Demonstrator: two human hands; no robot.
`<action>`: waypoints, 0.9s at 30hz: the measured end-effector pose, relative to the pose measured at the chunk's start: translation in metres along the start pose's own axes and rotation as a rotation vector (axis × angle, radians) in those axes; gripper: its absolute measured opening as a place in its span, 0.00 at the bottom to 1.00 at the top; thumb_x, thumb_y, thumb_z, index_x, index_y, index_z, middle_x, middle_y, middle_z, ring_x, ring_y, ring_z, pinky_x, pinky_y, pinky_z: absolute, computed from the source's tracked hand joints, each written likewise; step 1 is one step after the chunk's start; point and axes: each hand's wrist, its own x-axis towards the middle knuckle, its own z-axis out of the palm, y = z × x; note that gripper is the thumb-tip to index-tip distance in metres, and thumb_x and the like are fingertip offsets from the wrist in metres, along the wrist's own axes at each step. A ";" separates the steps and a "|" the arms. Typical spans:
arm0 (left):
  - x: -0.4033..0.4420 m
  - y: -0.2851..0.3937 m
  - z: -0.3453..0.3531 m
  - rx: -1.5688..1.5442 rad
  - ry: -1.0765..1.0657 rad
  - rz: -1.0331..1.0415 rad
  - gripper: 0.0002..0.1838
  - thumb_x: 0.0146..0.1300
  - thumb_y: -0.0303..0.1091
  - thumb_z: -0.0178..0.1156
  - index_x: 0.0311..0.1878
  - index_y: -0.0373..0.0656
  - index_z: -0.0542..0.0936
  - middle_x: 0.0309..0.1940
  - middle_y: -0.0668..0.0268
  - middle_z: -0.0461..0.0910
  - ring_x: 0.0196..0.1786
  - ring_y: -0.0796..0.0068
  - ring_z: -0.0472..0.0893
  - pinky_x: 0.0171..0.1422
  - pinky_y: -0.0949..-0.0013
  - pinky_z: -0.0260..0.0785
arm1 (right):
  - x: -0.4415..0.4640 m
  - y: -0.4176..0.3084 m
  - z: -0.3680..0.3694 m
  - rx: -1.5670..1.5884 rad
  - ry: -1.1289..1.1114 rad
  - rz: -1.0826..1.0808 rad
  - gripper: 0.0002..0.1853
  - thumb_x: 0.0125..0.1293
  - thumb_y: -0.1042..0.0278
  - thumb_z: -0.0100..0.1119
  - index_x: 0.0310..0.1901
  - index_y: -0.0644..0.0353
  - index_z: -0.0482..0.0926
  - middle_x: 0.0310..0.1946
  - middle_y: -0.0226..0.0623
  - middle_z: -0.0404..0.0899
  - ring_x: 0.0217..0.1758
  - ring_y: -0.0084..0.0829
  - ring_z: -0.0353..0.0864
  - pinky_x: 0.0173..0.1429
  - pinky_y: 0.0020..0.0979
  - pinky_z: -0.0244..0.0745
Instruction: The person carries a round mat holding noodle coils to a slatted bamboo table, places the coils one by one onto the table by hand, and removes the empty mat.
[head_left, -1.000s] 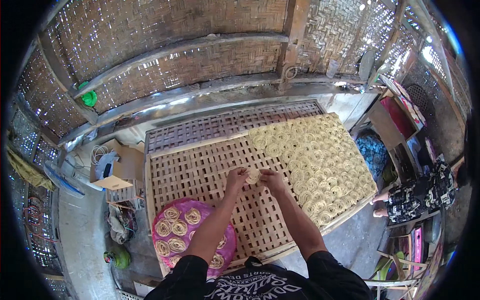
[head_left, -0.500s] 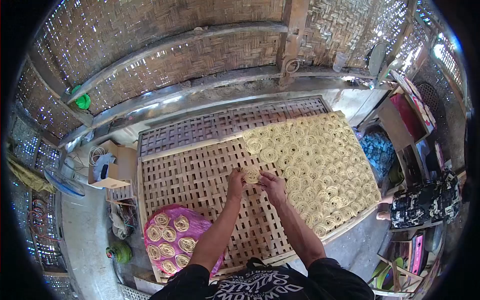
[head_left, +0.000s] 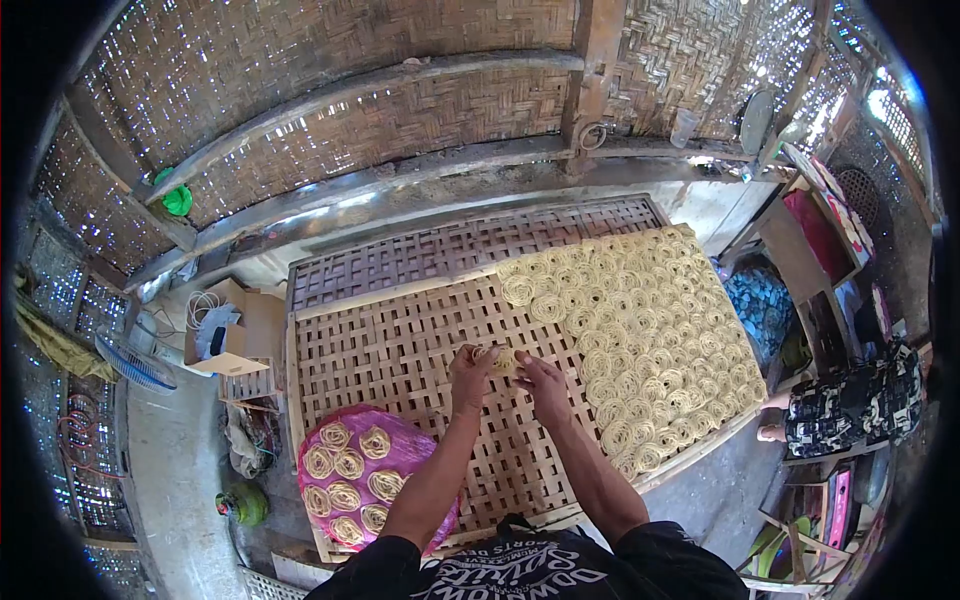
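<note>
- So, both hands pinch one pale coil (head_left: 497, 361) between them: left hand (head_left: 470, 382) at its left side, right hand (head_left: 544, 390) at its right. Fingertips are bent in, not spread; exact finger placement is too small to read.
- The coil lies straight ahead of the torso, at the far end of both hands, over the middle of the woven rack (head_left: 390, 345). Can't tell if its underside touches the slats.
- Key relation: the packed coils (head_left: 660, 340) lie to the right of the held one, ahead and alongside. Right hand is nearer them; left hand is on the far side of the held coil.
- Held coil's visible long axis runs crosswise, hand to hand, roughly across the forearms. It's a loose, roundish nest, so no clear front end; fingers cover part of the outline.
- Packed block's near-left edge slants from ahead of the hands back toward the body on the right.
- Left side, close to the body: pink sheet (head_left: 408, 452) with separate loose coils (head_left: 345, 463) on it, beside the left forearm. Left hand is nearer those.
- Further out: darker woven panel (head_left: 430, 245) beyond the rack, cardboard box (head_left: 262, 325) off left, another person (head_left: 850, 402) in patterned clothing off right.
</note>
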 end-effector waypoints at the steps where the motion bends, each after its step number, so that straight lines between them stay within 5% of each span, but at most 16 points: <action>1: -0.003 0.007 0.005 -0.046 0.004 0.020 0.11 0.60 0.30 0.70 0.35 0.45 0.74 0.28 0.75 0.77 0.31 0.84 0.77 0.37 0.78 0.71 | 0.000 0.001 0.001 0.007 0.003 -0.010 0.23 0.71 0.60 0.59 0.61 0.68 0.76 0.51 0.38 0.82 0.47 0.26 0.80 0.51 0.30 0.78; 6: -0.001 0.003 0.008 0.007 0.029 0.115 0.11 0.60 0.27 0.69 0.33 0.45 0.74 0.28 0.74 0.77 0.30 0.86 0.76 0.35 0.79 0.70 | 0.001 0.013 0.008 -0.058 -0.017 -0.070 0.26 0.71 0.56 0.60 0.62 0.67 0.75 0.55 0.39 0.80 0.52 0.28 0.80 0.52 0.33 0.77; 17: 0.030 -0.019 0.021 0.457 0.061 0.039 0.12 0.60 0.35 0.70 0.38 0.38 0.79 0.29 0.69 0.79 0.29 0.81 0.76 0.38 0.73 0.72 | 0.062 0.021 -0.019 -0.144 0.164 -0.126 0.13 0.69 0.65 0.62 0.48 0.64 0.81 0.36 0.31 0.82 0.37 0.22 0.79 0.36 0.26 0.76; 20: 0.066 -0.056 0.025 0.457 0.104 0.093 0.11 0.61 0.34 0.69 0.38 0.37 0.80 0.29 0.69 0.79 0.29 0.78 0.76 0.38 0.70 0.73 | 0.098 0.008 -0.029 -0.273 0.180 -0.085 0.13 0.68 0.67 0.61 0.49 0.66 0.80 0.37 0.31 0.82 0.37 0.24 0.80 0.36 0.25 0.77; 22: 0.081 -0.057 0.039 0.381 0.118 0.043 0.10 0.61 0.33 0.68 0.39 0.36 0.80 0.29 0.68 0.80 0.29 0.76 0.77 0.39 0.69 0.73 | 0.122 0.003 -0.036 -0.577 0.163 -0.298 0.13 0.66 0.69 0.61 0.49 0.66 0.81 0.35 0.35 0.84 0.35 0.26 0.81 0.38 0.28 0.77; 24: 0.105 -0.080 0.041 0.606 0.146 0.223 0.07 0.61 0.29 0.67 0.39 0.37 0.80 0.31 0.63 0.82 0.32 0.74 0.80 0.39 0.67 0.74 | 0.145 0.000 -0.041 -0.794 0.197 -0.401 0.14 0.65 0.69 0.61 0.50 0.65 0.81 0.34 0.38 0.84 0.34 0.27 0.82 0.38 0.29 0.77; 26: 0.117 -0.075 0.049 0.816 0.167 0.304 0.08 0.59 0.26 0.67 0.40 0.37 0.81 0.31 0.60 0.83 0.33 0.71 0.82 0.40 0.65 0.75 | 0.162 0.000 -0.044 -0.956 0.216 -0.522 0.11 0.65 0.68 0.59 0.47 0.60 0.82 0.34 0.44 0.84 0.35 0.41 0.84 0.41 0.37 0.78; 27: 0.130 -0.088 0.048 0.690 0.166 0.189 0.10 0.57 0.26 0.68 0.42 0.39 0.82 0.31 0.58 0.83 0.33 0.64 0.83 0.41 0.62 0.76 | 0.168 0.001 -0.047 -1.069 0.221 -0.576 0.11 0.65 0.68 0.59 0.48 0.59 0.82 0.36 0.45 0.84 0.37 0.44 0.84 0.43 0.39 0.79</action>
